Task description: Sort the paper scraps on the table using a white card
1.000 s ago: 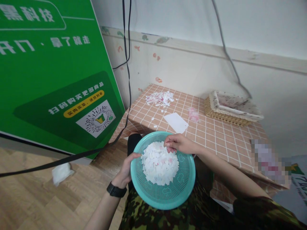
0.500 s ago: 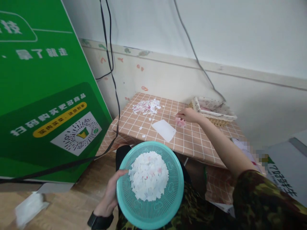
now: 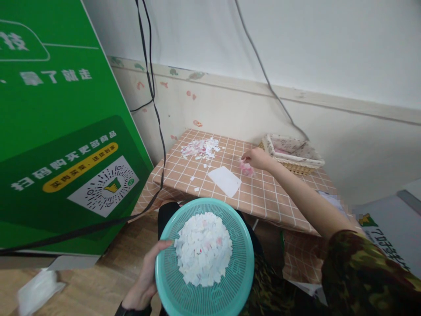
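Note:
My left hand [image 3: 146, 274] grips the left rim of a round turquoise plastic colander [image 3: 241, 263], thumb over the edge. A heap of small white paper scraps [image 3: 204, 250], a few pinkish, fills the colander's middle. The colander is over my lap, in front of the table. Stretched out over the table, my right hand [image 3: 258, 159] has its fingers closed at the top of a small pink, crumpled clump [image 3: 246, 169]; its material is too blurred to tell. A white rectangular sheet [image 3: 225, 181] lies left of the clump.
Another pile of paper scraps [image 3: 200, 148] is at the back left of the checked tablecloth [image 3: 272, 193]. A cloth-lined wicker basket [image 3: 296, 164] stands at the back right. A black cable [image 3: 159, 127] hangs before a green panel [image 3: 59, 101] on the left.
The colander and my left hand have come slightly lower and nearer to me. My right hand stays at the pink clump, almost unmoved. The view has shifted a little.

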The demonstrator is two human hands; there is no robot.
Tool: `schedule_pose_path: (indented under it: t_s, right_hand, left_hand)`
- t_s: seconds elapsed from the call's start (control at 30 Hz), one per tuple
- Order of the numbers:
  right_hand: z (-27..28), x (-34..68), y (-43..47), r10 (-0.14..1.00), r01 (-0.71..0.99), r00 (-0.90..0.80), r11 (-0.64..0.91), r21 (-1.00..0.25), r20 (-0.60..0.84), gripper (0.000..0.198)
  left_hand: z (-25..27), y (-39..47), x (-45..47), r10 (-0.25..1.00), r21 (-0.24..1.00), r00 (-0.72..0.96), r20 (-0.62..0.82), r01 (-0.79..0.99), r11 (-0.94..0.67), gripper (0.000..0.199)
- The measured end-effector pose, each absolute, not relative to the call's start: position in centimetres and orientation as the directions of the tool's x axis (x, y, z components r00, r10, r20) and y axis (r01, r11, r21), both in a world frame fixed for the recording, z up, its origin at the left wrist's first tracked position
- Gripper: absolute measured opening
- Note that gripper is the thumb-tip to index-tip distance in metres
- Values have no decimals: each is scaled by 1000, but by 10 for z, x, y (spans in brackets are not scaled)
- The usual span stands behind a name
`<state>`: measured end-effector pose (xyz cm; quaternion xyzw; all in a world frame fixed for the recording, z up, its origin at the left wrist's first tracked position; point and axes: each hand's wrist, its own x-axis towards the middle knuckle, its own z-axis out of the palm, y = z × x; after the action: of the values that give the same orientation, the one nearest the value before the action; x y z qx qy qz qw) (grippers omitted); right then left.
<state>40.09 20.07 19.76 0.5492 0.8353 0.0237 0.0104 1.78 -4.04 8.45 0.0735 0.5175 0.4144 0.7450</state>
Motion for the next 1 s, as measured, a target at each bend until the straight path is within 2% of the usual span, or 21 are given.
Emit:
schedule_pose_path:
  t_s: [0.17,0.23,0.33,0.4,0.43,0.5,0.57,0.73,0.87,1.0]
  right_hand:
    - [204,402,202,944,935,-329,326,139,0,19]
    - [211,397,194,943,936,-331,324,138,37,20]
    - [220,375,162,893,918,-393,393,44,219,25]
    - [220,350,126,848,878,-423,470,-86,320,29]
    - [217,336,106,823,827,-482,541,-155,301,29]
    - [206,309,70,719,672,-678,690,-268,151,27]
    - [189,285,45,635,594,-772,735,-326,27,24]
    - [160,259,38,668,650,-744,720,-243,-13,16]
    - [156,256,45,622,619,-782,769,-158,-35,15]
    - [154,255,44,610,610,-791,783,-125,-41,16]
  left_hand:
    - [88,-39,18,694,543,133,-707,-526,654,12]
    - [93,-39,19,692,539,138,-709,-526,658,11]
    - [100,-39,21,703,529,161,-693,-549,647,12]
    - [105,-40,23,709,526,167,-686,-559,641,13]
    - [107,-40,24,721,535,163,-673,-566,627,13]
    - [110,-41,25,734,548,158,-661,-567,615,15]
    - [113,-42,27,742,546,177,-647,-572,613,16]
    - [119,-42,31,752,530,213,-624,-591,608,14]
    - [122,-41,33,755,532,220,-618,-590,608,15]
    - [122,-40,33,760,535,230,-608,-588,606,15]
